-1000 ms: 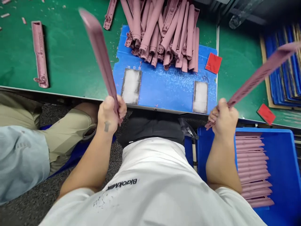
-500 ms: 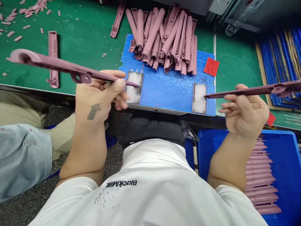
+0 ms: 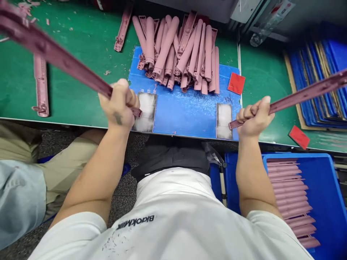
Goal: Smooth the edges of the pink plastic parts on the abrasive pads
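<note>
My left hand (image 3: 119, 103) is closed in a fist round a long pink plastic part (image 3: 62, 59), which slants up to the left and leaves the picture blurred at its far end. Its short lower end pokes out over a grey-white pad (image 3: 146, 112). In my right hand (image 3: 256, 117), another long pink plastic part (image 3: 306, 93) is gripped the same way and rises to the right. The lower end of that one is over a second grey-white pad (image 3: 224, 121). Both pads lie on a blue sheet (image 3: 184, 115), with a heap of pink plastic parts (image 3: 165, 50) behind them.
Red squares (image 3: 236, 83) lie on the green table (image 3: 89, 72). A blue bin (image 3: 322, 202) at lower right holds a row of pink parts. Blue boards (image 3: 322, 83) are stacked at right. Someone sits at left, with a light-blue garment (image 3: 21, 198) showing.
Both hands have turned and tightened from a loose finger hold into fists round the pink parts. The parts now tilt more steeply, outer ends raised. My right hand has moved left.
</note>
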A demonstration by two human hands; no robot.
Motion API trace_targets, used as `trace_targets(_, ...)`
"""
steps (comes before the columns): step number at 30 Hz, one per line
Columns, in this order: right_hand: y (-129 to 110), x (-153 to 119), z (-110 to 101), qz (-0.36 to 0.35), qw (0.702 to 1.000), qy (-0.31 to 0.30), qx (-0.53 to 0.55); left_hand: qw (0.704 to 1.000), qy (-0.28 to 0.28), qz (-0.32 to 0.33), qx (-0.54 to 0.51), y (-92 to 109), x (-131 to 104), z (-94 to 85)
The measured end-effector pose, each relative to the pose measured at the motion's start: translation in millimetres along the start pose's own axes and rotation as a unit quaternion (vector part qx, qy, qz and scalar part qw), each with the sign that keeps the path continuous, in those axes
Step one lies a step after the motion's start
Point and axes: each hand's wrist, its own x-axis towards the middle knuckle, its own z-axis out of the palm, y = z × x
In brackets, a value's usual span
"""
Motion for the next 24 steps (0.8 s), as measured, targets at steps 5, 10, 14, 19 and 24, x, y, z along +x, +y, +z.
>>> trace_targets(5, 4, 13, 12, -0.023, 1.0, -0.014, -0.013, 0.996, 0.091, -0.021, -0.012, 2, 23, 15.7)
trace_targets(10, 10, 23, 21, -0.025, 0.999, 0.029, -0.014, 0.998, 0.06, -0.013, -0.006, -4, 29, 27.1)
trace_targets(14, 9, 18, 21, -0.027, 0.998, 0.045, -0.025, 0.998, 0.026, 0.037, -0.036, 0, 20, 22.9)
trace_targets(19, 16, 20, 29, -0.034, 0.998, 0.052, 0.027, 1.0, -0.011, 0.012, -0.011, 0, 22, 19.2)
trace_targets(24, 15, 20, 32, -0.046, 0.994, 0.062, 0.081, 0.999, -0.011, 0.036, 0.004, -1, 20, 18.3)
